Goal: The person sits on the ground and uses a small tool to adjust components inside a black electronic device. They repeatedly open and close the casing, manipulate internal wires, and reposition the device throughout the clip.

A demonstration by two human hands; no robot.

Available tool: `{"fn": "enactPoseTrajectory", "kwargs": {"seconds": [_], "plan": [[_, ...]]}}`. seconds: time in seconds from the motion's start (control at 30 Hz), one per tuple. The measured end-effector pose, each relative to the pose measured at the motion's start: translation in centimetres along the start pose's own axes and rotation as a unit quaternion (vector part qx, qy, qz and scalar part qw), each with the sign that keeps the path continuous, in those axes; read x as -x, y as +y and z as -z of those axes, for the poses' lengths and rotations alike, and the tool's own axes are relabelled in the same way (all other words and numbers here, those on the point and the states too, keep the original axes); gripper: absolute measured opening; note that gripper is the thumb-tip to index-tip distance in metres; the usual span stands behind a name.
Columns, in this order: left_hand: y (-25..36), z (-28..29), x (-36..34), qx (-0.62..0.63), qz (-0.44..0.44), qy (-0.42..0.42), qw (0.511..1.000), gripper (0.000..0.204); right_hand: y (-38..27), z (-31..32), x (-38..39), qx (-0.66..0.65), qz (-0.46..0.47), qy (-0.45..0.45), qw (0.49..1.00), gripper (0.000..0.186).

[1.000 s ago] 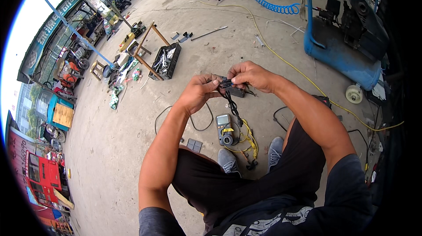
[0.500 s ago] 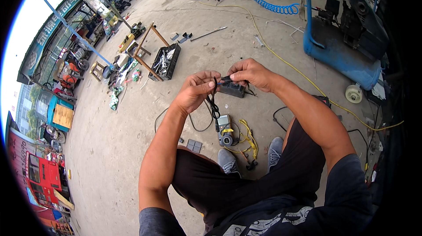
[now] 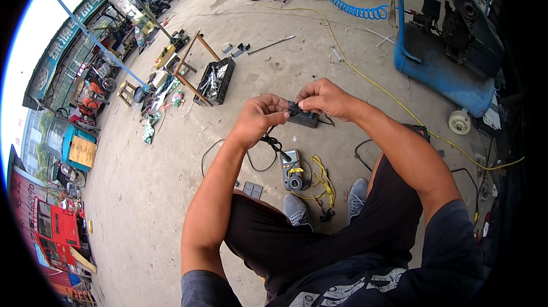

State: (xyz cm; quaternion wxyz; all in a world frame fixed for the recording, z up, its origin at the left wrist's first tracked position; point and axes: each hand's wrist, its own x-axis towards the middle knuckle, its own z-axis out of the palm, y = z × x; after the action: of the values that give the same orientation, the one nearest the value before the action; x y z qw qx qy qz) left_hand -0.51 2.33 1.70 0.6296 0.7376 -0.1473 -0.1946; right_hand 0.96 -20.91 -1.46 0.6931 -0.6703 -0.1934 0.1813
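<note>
My left hand (image 3: 260, 119) and my right hand (image 3: 323, 98) meet in front of me, both pinching a small black connector (image 3: 294, 108) with black wires (image 3: 273, 142) hanging from it. A dark box-shaped part (image 3: 306, 119) sits just under my right hand; whether that hand touches it is unclear. On the concrete below, between my grey shoes, lies a grey-and-yellow multimeter (image 3: 291, 169) with yellow leads (image 3: 323, 179).
A black toolbox (image 3: 216, 81) with wrenches stands beside a wooden frame at the left. A blue air compressor (image 3: 442, 58) sits at the right, with a coiled blue hose (image 3: 339, 3) and a yellow hose (image 3: 365, 75) on the floor. Cables lie around my feet.
Both hands have risen a little with the connector, away from the multimeter on the ground. The dangling wires now hang from my left hand.
</note>
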Motion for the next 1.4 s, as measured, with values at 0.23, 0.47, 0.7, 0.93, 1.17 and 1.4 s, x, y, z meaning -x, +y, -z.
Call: {"fn": "enactPoseTrajectory", "kwargs": {"seconds": [0.23, 0.47, 0.7, 0.93, 1.17, 1.4], "plan": [[0.6, -0.6, 0.2, -0.045, 0.001, -0.025, 0.999, 0.027, -0.2, -0.3, 0.0, -0.024, -0.018, -0.004, 1.0, 0.02], [0.5, -1.2, 0.1, -0.189, -0.034, -0.014, 0.981, 0.027, -0.4, -0.1, 0.1, -0.062, -0.064, -0.007, 0.996, 0.019], [1.4, -2.3, 0.7, -0.395, -0.202, 0.037, 0.895, 0.025, -0.6, -0.1, 0.0, -0.105, -0.088, 0.005, 0.991, 0.017], [1.9, -2.7, 1.0, -0.347, -0.143, 0.049, 0.926, 0.03, -0.4, -0.1, 0.0, -0.122, -0.074, 0.013, 0.99, 0.017], [0.1, -1.8, 0.0, -0.132, -0.096, 0.041, 0.986, 0.03, -0.6, 0.0, 0.0, -0.127, -0.059, 0.001, 0.99, 0.019], [0.0, -1.2, -0.3, -0.036, -0.057, 0.008, 0.998, 0.03, -0.2, 0.1, 0.0, -0.141, -0.067, -0.005, 0.988, 0.019]]}}
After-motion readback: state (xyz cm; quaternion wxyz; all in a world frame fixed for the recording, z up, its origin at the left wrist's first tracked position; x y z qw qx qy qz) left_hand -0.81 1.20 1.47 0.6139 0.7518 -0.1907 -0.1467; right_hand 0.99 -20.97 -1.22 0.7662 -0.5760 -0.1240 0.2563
